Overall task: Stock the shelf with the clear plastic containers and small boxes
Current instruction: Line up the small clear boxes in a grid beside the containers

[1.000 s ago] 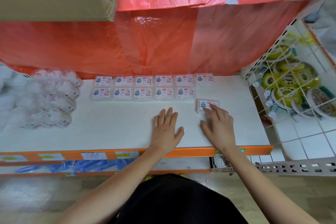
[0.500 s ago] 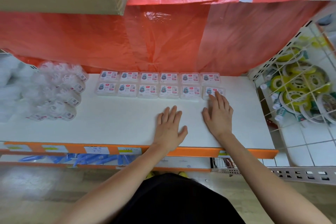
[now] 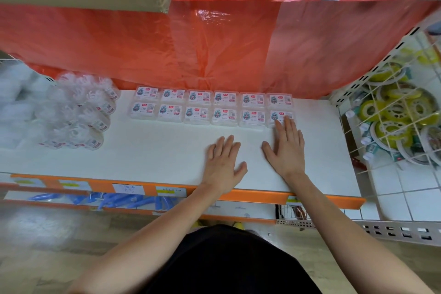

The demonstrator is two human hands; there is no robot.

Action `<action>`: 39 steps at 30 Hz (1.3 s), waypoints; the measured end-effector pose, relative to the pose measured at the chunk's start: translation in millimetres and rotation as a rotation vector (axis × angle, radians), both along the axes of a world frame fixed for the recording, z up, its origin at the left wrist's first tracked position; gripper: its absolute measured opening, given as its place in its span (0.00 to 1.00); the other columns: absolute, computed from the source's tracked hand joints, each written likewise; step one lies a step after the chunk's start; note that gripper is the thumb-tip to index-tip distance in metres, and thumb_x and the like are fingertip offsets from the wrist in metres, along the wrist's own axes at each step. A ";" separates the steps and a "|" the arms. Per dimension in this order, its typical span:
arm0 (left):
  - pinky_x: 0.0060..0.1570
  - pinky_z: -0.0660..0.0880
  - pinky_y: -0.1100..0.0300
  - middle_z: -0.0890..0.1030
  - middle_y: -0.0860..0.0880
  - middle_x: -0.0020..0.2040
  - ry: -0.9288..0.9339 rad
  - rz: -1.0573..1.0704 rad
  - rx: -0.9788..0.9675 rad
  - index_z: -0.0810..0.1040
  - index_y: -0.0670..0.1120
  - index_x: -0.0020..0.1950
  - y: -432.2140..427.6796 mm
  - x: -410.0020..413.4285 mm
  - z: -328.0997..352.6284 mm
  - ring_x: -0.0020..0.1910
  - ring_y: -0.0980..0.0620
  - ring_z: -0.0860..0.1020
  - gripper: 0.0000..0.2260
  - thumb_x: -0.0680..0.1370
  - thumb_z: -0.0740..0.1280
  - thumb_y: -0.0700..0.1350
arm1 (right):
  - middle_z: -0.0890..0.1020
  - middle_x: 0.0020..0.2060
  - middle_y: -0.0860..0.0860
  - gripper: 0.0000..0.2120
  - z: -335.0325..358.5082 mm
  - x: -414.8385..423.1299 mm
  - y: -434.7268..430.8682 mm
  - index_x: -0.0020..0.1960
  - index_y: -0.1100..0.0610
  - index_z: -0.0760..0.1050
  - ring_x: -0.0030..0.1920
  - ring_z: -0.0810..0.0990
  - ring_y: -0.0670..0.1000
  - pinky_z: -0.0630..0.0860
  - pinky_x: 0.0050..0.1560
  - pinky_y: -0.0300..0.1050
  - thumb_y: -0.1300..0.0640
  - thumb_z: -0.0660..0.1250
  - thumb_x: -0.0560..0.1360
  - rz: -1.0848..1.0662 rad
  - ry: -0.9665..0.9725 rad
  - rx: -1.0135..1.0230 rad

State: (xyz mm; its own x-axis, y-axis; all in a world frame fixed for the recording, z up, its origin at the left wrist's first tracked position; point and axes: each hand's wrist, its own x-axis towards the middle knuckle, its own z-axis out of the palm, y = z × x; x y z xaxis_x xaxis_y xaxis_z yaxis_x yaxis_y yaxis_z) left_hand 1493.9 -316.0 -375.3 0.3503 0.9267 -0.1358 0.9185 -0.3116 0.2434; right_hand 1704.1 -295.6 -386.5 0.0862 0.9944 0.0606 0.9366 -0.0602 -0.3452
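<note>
Checking the shelf (image 3: pixel 167 150), found twelve small boxes (image 3: pixel 198 116) in two rows of six along the back edge. Located right grip (image 3: pixel 286 148) flat, fingers straight, fingertips (image 3: pixel 277 123) touching the last box (image 3: pixel 279 114) at the front row's right end; nothing clasped. Located left grip (image 3: pixel 224 162) flat near the front edge, fingers spread, empty. Noted clear plastic containers (image 3: pixel 95 124) piled at the left edge.

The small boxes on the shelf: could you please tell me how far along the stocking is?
Done: twelve small boxes sit in two rows of six at the back of the shelf, with clear containers to their left. In hand: the right hand touches the front row's right-end box with fingers; the left hand rests on the shelf. Left: no unshelved stock shows, so I cannot tell.
</note>
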 end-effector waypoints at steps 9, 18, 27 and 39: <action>0.75 0.45 0.52 0.52 0.48 0.80 -0.085 0.003 -0.058 0.58 0.46 0.78 0.1 -5.3 10.0 0.79 0.48 0.48 0.28 0.81 0.56 0.58 | 0.62 0.77 0.56 0.29 6.1 -2.3 -5.3 0.74 0.57 0.63 0.78 0.56 0.56 0.53 0.76 0.57 0.45 0.60 0.78 0.033 0.098 0.125; 0.75 0.48 0.54 0.58 0.45 0.79 -0.129 0.118 0.063 0.63 0.43 0.76 -12.2 -78.9 35.7 0.78 0.48 0.54 0.28 0.79 0.59 0.55 | 0.65 0.74 0.58 0.24 28.6 -68.4 -24.2 0.70 0.58 0.67 0.76 0.59 0.58 0.53 0.74 0.53 0.52 0.62 0.76 0.109 0.311 0.269; 0.72 0.54 0.54 0.64 0.45 0.76 -0.133 0.215 0.217 0.69 0.43 0.72 -38.7 -222.9 51.4 0.76 0.45 0.61 0.30 0.75 0.53 0.58 | 0.68 0.73 0.59 0.24 52.3 -240.4 -32.6 0.68 0.60 0.70 0.73 0.63 0.59 0.58 0.72 0.55 0.52 0.61 0.74 0.316 0.328 0.268; 0.68 0.64 0.49 0.71 0.43 0.71 -0.109 0.498 0.321 0.74 0.42 0.67 -117.7 -501.6 63.9 0.71 0.44 0.69 0.29 0.72 0.58 0.58 | 0.70 0.71 0.59 0.26 79.1 -525.8 -63.7 0.68 0.61 0.70 0.71 0.66 0.61 0.62 0.71 0.57 0.52 0.60 0.73 0.528 0.369 0.179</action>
